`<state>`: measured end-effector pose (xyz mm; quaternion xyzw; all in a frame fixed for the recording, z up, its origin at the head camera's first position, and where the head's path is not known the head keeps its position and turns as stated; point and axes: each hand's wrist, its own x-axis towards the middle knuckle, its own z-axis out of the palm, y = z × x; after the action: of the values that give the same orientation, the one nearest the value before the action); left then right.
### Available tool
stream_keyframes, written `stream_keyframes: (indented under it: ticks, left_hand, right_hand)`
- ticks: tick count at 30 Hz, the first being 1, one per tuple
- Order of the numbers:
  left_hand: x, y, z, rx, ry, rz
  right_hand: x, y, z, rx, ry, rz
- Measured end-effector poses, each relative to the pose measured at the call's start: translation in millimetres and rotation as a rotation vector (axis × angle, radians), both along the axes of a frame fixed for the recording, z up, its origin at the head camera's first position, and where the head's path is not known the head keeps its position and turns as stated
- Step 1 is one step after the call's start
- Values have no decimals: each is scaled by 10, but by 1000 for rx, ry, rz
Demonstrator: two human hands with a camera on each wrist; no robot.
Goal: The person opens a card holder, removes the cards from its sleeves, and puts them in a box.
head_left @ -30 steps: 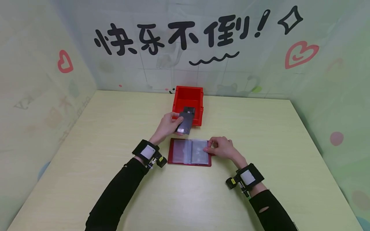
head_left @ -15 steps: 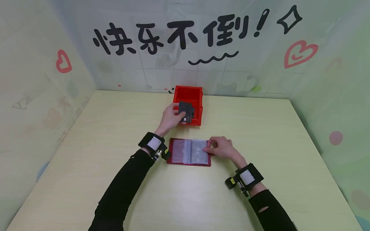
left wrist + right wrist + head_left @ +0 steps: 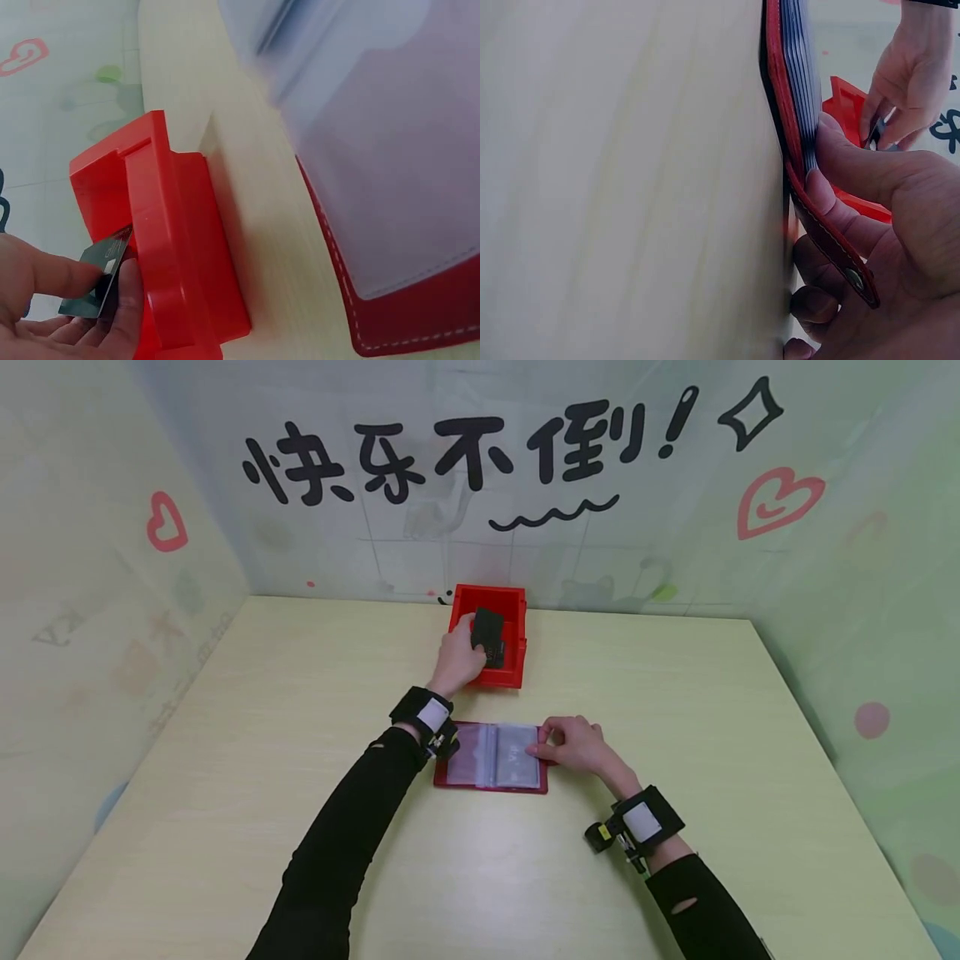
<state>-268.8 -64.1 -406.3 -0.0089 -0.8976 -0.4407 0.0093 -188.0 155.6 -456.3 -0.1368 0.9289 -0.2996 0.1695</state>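
Note:
My left hand (image 3: pixel 459 658) pinches a dark card (image 3: pixel 489 628) between thumb and fingers, over the red box (image 3: pixel 491 597). In the left wrist view the card (image 3: pixel 91 262) is tilted inside the box's opening, with light print near its upper edge. Whether another card lies behind it, I cannot tell. Below the box, a red card holder (image 3: pixel 517 758) lies spread open with clear sleeves. Its right edge is pinched by my right hand (image 3: pixel 576 745). From the right wrist, the thumb presses the stack of sleeves, and a snap strap (image 3: pixel 832 240) hangs between the fingers.
The pale wooden table (image 3: pixel 300 710) stretches out on both sides. A printed wall (image 3: pixel 420 560) closes off the back right behind the red box, with more printed panels at left and right. The box's raised walls surround the card.
My left hand has moved forward and slightly right, carrying the card from the box's near edge further over its inside. The right hand and the card holder have stayed put.

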Motion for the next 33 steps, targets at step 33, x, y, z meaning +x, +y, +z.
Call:
stream_keyframes:
  ticks: [33]
  left_hand:
    - [-82,306,-209,-451,-149,-61]
  right_hand:
    - [-1,-17,27,12,9,8]
